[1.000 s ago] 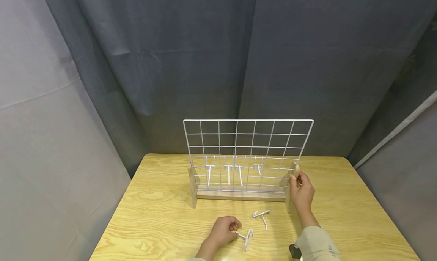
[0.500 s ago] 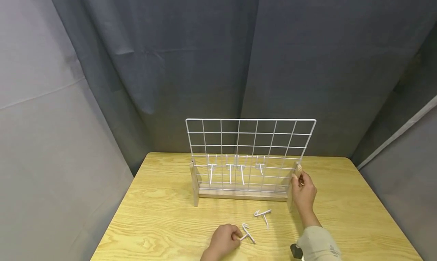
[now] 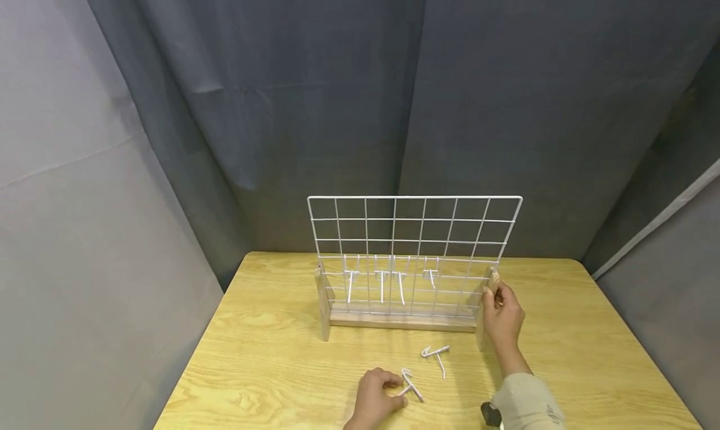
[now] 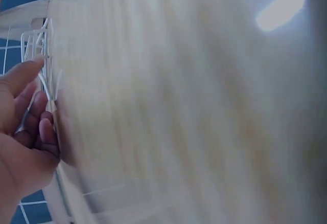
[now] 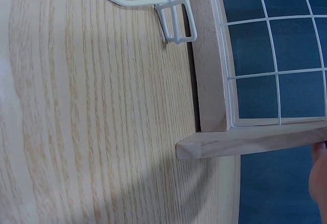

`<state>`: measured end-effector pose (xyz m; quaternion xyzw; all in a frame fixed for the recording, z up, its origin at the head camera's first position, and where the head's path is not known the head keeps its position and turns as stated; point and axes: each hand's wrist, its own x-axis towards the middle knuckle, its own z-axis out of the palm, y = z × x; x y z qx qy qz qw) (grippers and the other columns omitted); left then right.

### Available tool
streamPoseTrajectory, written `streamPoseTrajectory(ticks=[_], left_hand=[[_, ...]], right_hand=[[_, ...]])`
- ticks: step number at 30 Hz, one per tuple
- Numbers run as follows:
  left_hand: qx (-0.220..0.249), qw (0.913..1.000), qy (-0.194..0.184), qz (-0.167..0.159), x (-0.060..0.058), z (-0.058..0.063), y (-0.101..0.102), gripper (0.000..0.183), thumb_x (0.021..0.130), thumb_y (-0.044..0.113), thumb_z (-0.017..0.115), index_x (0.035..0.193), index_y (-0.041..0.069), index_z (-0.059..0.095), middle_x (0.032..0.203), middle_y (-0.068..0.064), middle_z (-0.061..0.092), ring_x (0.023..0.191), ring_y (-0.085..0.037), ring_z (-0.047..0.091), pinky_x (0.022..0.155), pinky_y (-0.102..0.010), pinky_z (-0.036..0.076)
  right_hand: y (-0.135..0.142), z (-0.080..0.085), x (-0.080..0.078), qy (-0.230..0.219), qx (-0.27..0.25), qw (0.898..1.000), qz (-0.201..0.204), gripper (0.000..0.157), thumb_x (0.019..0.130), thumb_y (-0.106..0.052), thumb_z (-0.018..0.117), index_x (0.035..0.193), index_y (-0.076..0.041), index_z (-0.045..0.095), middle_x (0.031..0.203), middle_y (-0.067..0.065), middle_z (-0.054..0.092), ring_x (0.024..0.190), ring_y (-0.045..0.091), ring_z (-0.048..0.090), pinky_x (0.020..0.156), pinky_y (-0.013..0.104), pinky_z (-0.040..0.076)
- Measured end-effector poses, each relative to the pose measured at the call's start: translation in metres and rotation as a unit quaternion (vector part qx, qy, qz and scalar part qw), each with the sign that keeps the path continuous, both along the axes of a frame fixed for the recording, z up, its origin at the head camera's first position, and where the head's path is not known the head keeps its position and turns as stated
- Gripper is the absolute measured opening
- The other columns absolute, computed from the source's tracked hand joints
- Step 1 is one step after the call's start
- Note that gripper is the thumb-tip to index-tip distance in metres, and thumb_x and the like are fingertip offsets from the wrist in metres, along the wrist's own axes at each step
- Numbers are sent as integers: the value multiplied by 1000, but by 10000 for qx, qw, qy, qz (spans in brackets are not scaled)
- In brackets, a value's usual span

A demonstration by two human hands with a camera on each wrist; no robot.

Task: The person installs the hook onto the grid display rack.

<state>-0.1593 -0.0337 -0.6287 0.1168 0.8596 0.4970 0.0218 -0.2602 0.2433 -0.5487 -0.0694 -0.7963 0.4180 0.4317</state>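
A white wire grid panel (image 3: 423, 219) stands in a wooden base (image 3: 402, 322), with several white hooks (image 3: 402, 288) hanging on its lower part. My right hand (image 3: 503, 320) grips the right wooden side post (image 3: 480, 330) between thumb and fingers. Only an edge of that hand shows in the right wrist view. Near the table's front, my left hand (image 3: 374, 397) has thumb and forefinger parted around the prong of a loose white wire hook (image 3: 415, 391). Another loose hook (image 3: 435, 353) lies farther back to the right; the right wrist view shows a hook (image 5: 176, 22) beside the base.
The wood-grain table (image 3: 253, 355) carries everything. Dark grey curtains (image 3: 315, 117) hang behind it, with a lighter cloth (image 3: 101, 261) on the left. A small black object (image 3: 490, 414) sits by the right sleeve (image 3: 525, 402).
The nearer loose hook has turned on the table beside my left hand. That hand has shifted slightly right, and its thumb and forefinger have spread apart. My right hand keeps its hold on the post.
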Motion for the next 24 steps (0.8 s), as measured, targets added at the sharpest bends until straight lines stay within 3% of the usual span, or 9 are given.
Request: streamPoseTrajectory(ticks=[5, 8, 13, 15, 18, 20, 24], left_hand=[[-374, 9992, 94, -129, -3, 5, 1, 28, 62, 9, 84, 87, 15, 73, 75, 15, 54, 72, -5, 44, 63, -22, 39], [-518, 9983, 65, -248, -3, 7, 1, 26, 63, 8, 83, 86, 14, 74, 72, 16, 51, 69, -3, 42, 60, -20, 38], [-716, 9960, 383, -374, -5, 10, 2, 16, 66, 4, 80, 77, 14, 74, 64, 18, 49, 62, 1, 39, 60, -20, 34], [-513, 9972, 329, -428, -6, 12, 3, 15, 68, 0, 78, 76, 12, 73, 62, 18, 51, 59, 3, 41, 59, -17, 37], [173, 9985, -109, -508, -6, 17, 4, 14, 71, -5, 74, 78, 7, 72, 63, 13, 56, 57, 1, 47, 54, -14, 43], [648, 9954, -472, -525, -6, 21, 5, 12, 73, -6, 73, 80, 4, 72, 64, 10, 58, 56, -2, 51, 51, -16, 46], [1122, 9877, -981, -480, -7, 32, 8, 11, 75, -1, 73, 84, 5, 71, 66, 7, 59, 58, -6, 53, 51, -17, 46]], right_hand=[[0, 2, 0, -14, -74, 10000, 37, 19, 82, 3, 63, 99, 10, 61, 86, 23, 65, 73, -16, 44, 62, -1, 36], [0, 3, 0, 20, -88, 9999, 68, 19, 81, 4, 64, 99, 11, 61, 85, 23, 65, 72, -16, 43, 62, -1, 37], [-1, 4, 0, 80, -112, 9998, 124, 19, 81, 4, 63, 99, 12, 61, 85, 24, 64, 73, -15, 46, 62, -2, 37], [-1, 5, 0, 100, -117, 9998, 149, 19, 81, 5, 63, 99, 12, 61, 85, 24, 64, 73, -15, 46, 62, -2, 37], [-2, 5, 1, 104, -96, 9998, 141, 19, 81, 5, 63, 98, 12, 61, 85, 24, 64, 73, -14, 46, 62, -1, 37], [-2, 5, 2, 95, -88, 9998, 135, 19, 81, 5, 63, 98, 12, 61, 85, 24, 64, 73, -13, 47, 62, -1, 37], [-1, 6, 2, 74, -72, 9999, 114, 19, 80, 5, 63, 98, 12, 61, 84, 23, 65, 73, -6, 49, 62, -1, 38]])
